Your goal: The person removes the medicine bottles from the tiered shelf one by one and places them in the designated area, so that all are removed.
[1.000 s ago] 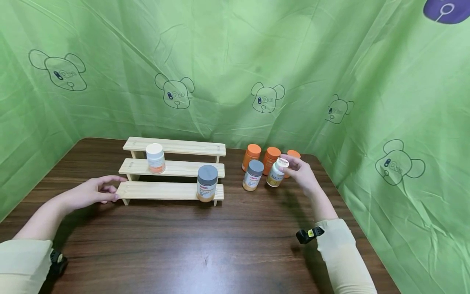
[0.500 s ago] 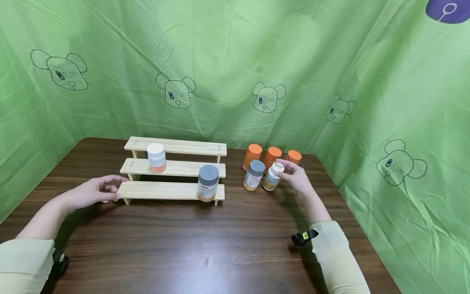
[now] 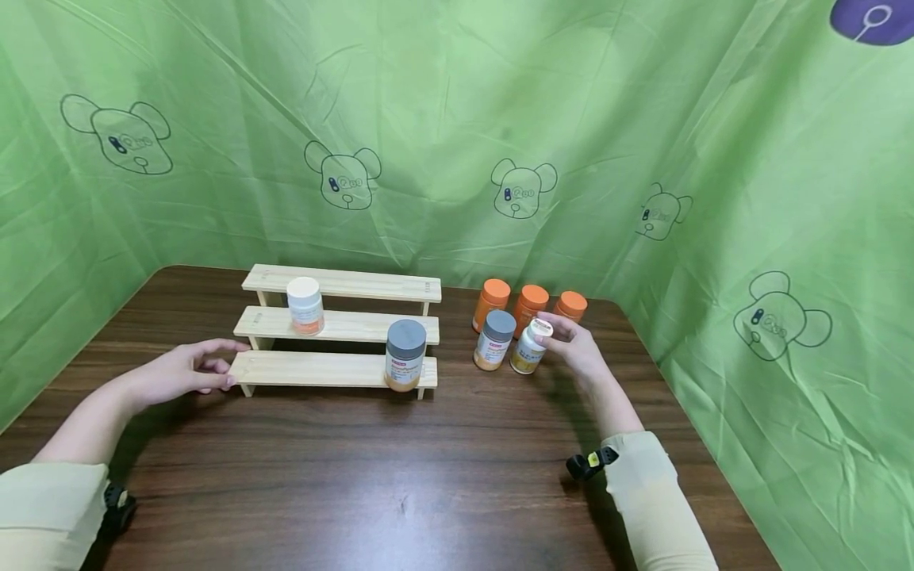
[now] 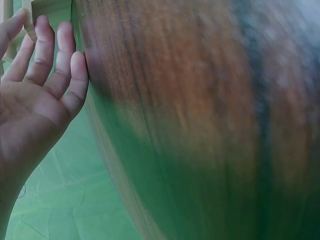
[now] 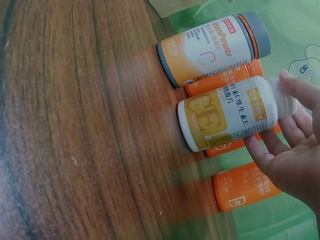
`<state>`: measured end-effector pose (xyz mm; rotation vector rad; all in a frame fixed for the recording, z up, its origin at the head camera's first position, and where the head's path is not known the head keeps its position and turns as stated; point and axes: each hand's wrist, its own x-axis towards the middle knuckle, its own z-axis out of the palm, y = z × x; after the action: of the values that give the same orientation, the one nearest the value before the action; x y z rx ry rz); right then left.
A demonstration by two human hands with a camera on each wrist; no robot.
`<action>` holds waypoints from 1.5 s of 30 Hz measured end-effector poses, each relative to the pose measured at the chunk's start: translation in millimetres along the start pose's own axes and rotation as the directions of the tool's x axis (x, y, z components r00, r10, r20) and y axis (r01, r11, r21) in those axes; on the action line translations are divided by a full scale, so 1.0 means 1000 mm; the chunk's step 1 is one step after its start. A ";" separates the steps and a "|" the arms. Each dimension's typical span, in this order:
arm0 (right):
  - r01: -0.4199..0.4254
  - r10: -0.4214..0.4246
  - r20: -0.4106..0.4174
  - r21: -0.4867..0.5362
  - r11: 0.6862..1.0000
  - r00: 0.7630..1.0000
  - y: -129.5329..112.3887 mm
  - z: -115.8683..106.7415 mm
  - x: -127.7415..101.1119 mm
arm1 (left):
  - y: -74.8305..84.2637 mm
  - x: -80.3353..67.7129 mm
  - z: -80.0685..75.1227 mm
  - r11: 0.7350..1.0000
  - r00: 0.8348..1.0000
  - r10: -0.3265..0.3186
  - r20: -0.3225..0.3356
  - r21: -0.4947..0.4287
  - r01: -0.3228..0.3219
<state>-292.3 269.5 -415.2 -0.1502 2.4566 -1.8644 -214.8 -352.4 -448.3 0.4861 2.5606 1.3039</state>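
Observation:
With thumb and fingers, my right hand (image 3: 580, 349) pinches the white cap of a small white supplement bottle (image 3: 527, 355). Its yellow label shows "CE" in the right wrist view, where the bottle (image 5: 225, 112) stands with its base at the tabletop. Just left of it is a grey-capped bottle (image 3: 493, 345). Over at the left, my left hand (image 3: 171, 377) grips the end of the lowest board of a three-step wooden rack (image 3: 314, 369); the thumb and fingers (image 4: 42, 55) meet the board's end in the left wrist view.
A grey-capped jar (image 3: 405, 357) stands on the lowest step's right end, and a white-capped bottle (image 3: 305, 309) on the middle step. Behind the held bottle are three orange bottles (image 3: 493, 297), one partly hidden by the right hand. Green cloth (image 3: 428, 222) hangs behind the table.
My right hand has moved the white bottle left and slightly nearer, beside the grey-capped bottle, mostly in the first half second. My left hand stays at the rack.

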 end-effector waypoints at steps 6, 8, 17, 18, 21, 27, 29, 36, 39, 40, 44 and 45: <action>-0.016 0.016 0.000 0.020 1.000 1.000 0.000 0.002 0.000 | 0.002 -0.002 0.000 1.000 1.000 -0.011 0.012 -0.003 0.011; -0.023 0.023 0.001 0.020 1.000 1.000 0.000 0.002 0.000 | 0.002 -0.002 0.000 1.000 1.000 -0.008 0.012 -0.005 0.008; -0.017 0.017 0.018 0.023 1.000 1.000 0.001 -0.001 -0.001 | -0.001 -0.001 0.002 0.999 1.000 -0.022 0.011 -0.024 0.022; -0.016 0.016 0.021 0.018 1.000 1.000 0.001 -0.001 -0.001 | -0.001 -0.001 0.003 0.999 1.000 -0.021 0.012 -0.024 0.021; 0.000 0.000 0.029 -0.003 1.000 1.000 0.000 -0.004 -0.003 | -0.002 -0.001 0.003 1.000 1.000 -0.021 0.007 -0.018 0.021; 0.041 -0.039 0.065 -0.021 0.999 0.997 -0.013 -0.005 -0.008 | -0.001 -0.001 0.002 1.000 1.000 -0.024 0.010 -0.017 0.024; 0.046 -0.044 0.076 -0.024 0.999 0.996 -0.022 -0.004 -0.012 | -0.001 -0.001 0.002 0.999 0.999 -0.029 0.013 -0.018 0.029; 0.070 -0.065 0.081 -0.054 0.996 0.995 -0.037 -0.005 -0.017 | 0.000 0.000 0.002 0.999 0.999 -0.048 0.018 -0.012 0.048; 0.068 -0.065 0.080 -0.040 0.997 0.995 -0.045 -0.006 -0.018 | 0.000 0.000 0.001 0.999 0.999 -0.053 0.012 -0.010 0.054; 0.074 -0.071 0.081 -0.035 0.997 0.994 -0.045 -0.008 -0.017 | 0.000 0.000 0.001 0.999 0.999 -0.048 0.013 -0.007 0.048; 0.091 -0.089 0.071 -0.019 0.996 0.993 -0.043 -0.012 -0.009 | 0.001 -0.001 0.000 0.999 0.999 -0.049 0.008 -0.004 0.049; 0.098 -0.097 0.068 -0.017 0.995 0.993 -0.043 -0.012 -0.008 | 0.001 -0.001 -0.001 0.999 0.999 -0.047 0.008 -0.004 0.047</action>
<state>-284.0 270.8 -370.6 -0.3341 2.4661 -1.8388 -214.0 -352.9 -447.5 0.4265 2.5462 1.2885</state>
